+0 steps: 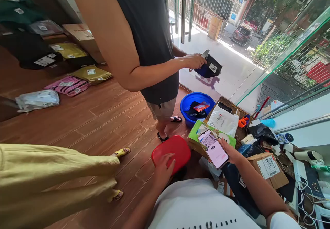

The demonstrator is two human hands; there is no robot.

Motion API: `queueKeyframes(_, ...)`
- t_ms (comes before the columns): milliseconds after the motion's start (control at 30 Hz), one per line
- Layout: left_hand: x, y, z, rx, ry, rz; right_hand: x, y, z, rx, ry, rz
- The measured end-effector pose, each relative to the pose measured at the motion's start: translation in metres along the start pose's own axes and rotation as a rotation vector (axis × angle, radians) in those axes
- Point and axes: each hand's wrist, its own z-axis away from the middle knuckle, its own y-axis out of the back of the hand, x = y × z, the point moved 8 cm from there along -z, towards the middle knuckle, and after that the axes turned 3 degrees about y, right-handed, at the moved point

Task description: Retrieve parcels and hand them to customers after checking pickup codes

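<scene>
While the right hand (230,152) grips a phone (213,149), the left hand (165,165) lies loose over a red plastic stool (177,153)

As the head view shows, the right hand is closed round the lower right edge of the phone, its lit screen turned up and showing a barcode label. The phone is held tilted, in front of a green box (218,132) at the near end of a wooden table (240,132). The left hand is half open and has hold of nothing; its fingers are apart over the stool's flat, rounded top, and whether they touch it I cannot tell.

On the green box lies a white parcel (223,119) with a printed label, and near it on the table is an orange roll (242,121). A brown carton (268,170) with a white label sits to the right, beyond the forearm. Just beside the table stands a blue tub (183,115) with a red packet (201,106) and dark wrapping inside.

Across from the wearer, a co-worker's hand (196,61) holds a knife (205,53) and a black package (210,68) marked 1003. At left is another person in yellow trousers (59,174); bagged parcels (68,84) lie on the wooden floor (103,122) farther back.
</scene>
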Motion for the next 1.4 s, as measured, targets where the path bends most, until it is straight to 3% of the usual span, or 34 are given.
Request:
queueKeyframes(200,0.018,-0.007,0.000,-0.030,0.050,0.063,0.017,0.004,0.005,0.115,0.125,-0.106)
queueKeyframes(267,0.041,-0.018,0.000,-0.091,0.099,0.163,0.026,0.000,0.008,0.149,0.161,-0.134)
queueKeyframes(433,0.121,-0.070,-0.001,-0.398,0.209,0.516,0.043,-0.014,0.014,0.209,0.208,-0.205)
queueKeyframes(567,0.153,-0.094,-0.005,-0.441,0.232,0.626,0.049,-0.015,0.021,0.281,0.243,-0.255)
queueKeyframes(967,0.169,-0.121,0.006,-0.574,0.208,0.546,0.064,-0.005,0.045,0.424,0.324,-0.329)
queueKeyframes(1133,0.177,-0.119,0.010,-0.539,0.169,0.472,0.074,0.000,0.051,0.507,0.400,-0.344)
queueKeyframes(1400,0.181,-0.121,0.022,-0.526,0.176,0.444,0.073,-0.007,0.057,0.454,0.417,-0.291)
